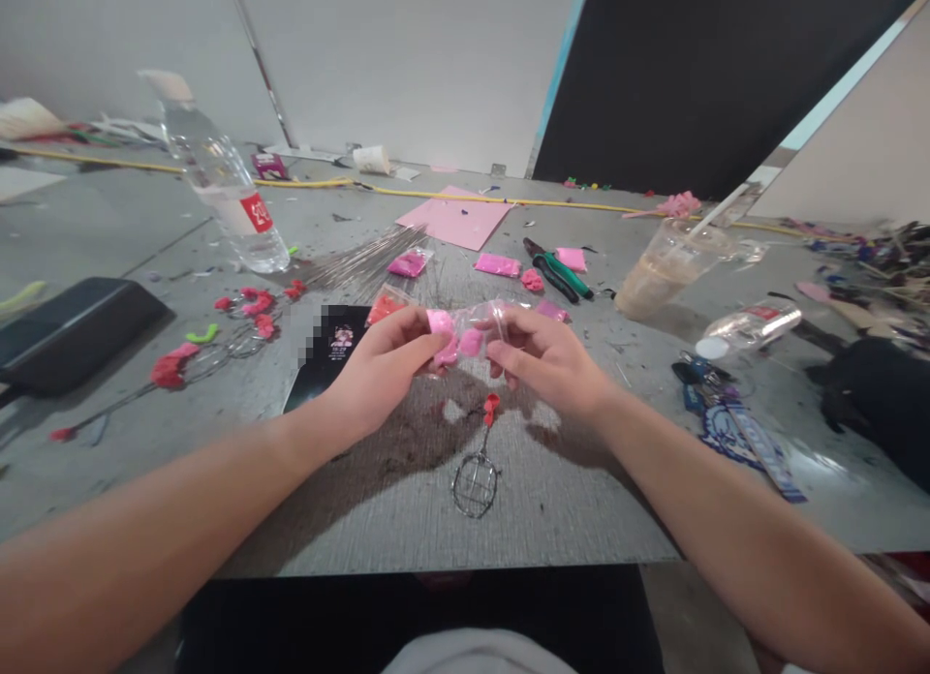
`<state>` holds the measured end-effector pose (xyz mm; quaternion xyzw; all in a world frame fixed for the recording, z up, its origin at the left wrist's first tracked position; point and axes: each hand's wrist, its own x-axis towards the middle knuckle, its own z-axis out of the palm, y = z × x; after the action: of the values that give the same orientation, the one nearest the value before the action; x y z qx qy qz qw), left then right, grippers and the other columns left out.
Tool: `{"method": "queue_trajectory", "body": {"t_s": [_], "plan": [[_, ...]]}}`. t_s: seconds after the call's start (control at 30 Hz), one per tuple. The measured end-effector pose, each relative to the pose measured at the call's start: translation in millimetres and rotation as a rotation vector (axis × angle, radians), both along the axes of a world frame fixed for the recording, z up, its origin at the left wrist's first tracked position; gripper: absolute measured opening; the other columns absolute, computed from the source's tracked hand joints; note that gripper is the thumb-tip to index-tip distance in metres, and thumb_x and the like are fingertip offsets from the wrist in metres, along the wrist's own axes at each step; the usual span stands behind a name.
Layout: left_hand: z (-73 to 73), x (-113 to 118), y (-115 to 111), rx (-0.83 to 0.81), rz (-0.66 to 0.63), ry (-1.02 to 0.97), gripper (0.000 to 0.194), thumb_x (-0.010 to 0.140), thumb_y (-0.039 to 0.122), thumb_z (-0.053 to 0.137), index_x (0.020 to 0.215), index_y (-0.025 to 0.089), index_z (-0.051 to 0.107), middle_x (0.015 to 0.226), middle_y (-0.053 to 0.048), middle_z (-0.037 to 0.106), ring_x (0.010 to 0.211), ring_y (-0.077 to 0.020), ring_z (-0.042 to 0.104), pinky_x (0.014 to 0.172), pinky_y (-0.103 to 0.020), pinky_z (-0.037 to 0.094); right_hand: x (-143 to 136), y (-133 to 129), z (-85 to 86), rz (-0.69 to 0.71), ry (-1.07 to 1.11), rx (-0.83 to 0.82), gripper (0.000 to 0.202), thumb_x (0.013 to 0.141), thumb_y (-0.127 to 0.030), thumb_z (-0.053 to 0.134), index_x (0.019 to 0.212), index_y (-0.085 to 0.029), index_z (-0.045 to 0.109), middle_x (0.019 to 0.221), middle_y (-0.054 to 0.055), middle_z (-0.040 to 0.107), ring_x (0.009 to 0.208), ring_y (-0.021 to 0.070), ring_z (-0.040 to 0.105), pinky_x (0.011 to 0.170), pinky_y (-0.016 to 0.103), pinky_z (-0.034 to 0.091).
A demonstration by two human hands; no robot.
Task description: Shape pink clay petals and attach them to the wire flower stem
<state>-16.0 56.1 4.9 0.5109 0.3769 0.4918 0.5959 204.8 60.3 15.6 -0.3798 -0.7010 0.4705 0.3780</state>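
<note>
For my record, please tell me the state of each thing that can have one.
Clear plastic bag with pink contents: held by left hand and right hand; seal unclear.
Black phone: screen lit.
Tall clear plastic bottle: standing, capped.
Small clear plastic bottle: lying, capped.
Clear plastic cup of brown drink: standing, partly full.
Green and black pliers: lying flat; jaws unclear.
Grey racket-shaped wire frame: lying flat.

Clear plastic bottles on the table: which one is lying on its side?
The smaller bottle at the right, just beyond the keychains, white cap toward the person. The taller bottle at the left stands on its base.
</note>
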Motion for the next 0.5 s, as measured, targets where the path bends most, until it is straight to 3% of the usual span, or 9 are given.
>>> {"method": "queue_trajectory", "body": {"t_s": [0.13, 0.37, 0.5], "plan": [[-1.8, -0.6, 0.2, 0.019, 0.002, 0.011, 0.014, 0.09, 0.033, 0.075, 0.089, 0.019, 0.072, 0.08, 0.0, 0.063, 0.071, -0.0123, 0.056, 0.068, -0.028, 0.048, -6.7, 1.0, -6.3, 0.012, 0.048, -0.066, 0.053, 0.082, -0.043, 0.083, 0.128, -0.023, 0.067, 0.107, 0.005, 0.072, 0.082, 0.0165, 0.065, 0.069, 0.03, 0.056], [-1.2, -0.4, -1.7, 0.062, -0.015, 0.06, 0.019, 0.091, 0.033, 0.074, 0.079, 0.019, 0.067, 0.075, -0.001, 0.061, 0.067, -0.0127, 0.053, 0.064, -0.029, 0.043, -6.6, 0.7, -9.7, -0.045, -0.042, 0.042, 0.031, 0.085, -0.041, 0.081, 0.095, -0.022, 0.059, 0.078, -0.003, 0.059, 0.065, 0.0115, 0.056, 0.06, 0.028, 0.051], [-3.1, -1.0, -1.0, 0.055, -0.008, 0.074, 0.017, 0.091, 0.034, 0.073, 0.084, 0.02, 0.069, 0.079, -0.002, 0.063, 0.068, -0.0136, 0.054, 0.065, -0.03, 0.045, -10.0, -2.3, -7.8, -0.08, 0.018, 0.026, 0.025, 0.086, -0.037, 0.079, 0.097, -0.022, 0.062, 0.079, -0.002, 0.064, 0.066, 0.0129, 0.064, 0.062, 0.029, 0.056]]}}
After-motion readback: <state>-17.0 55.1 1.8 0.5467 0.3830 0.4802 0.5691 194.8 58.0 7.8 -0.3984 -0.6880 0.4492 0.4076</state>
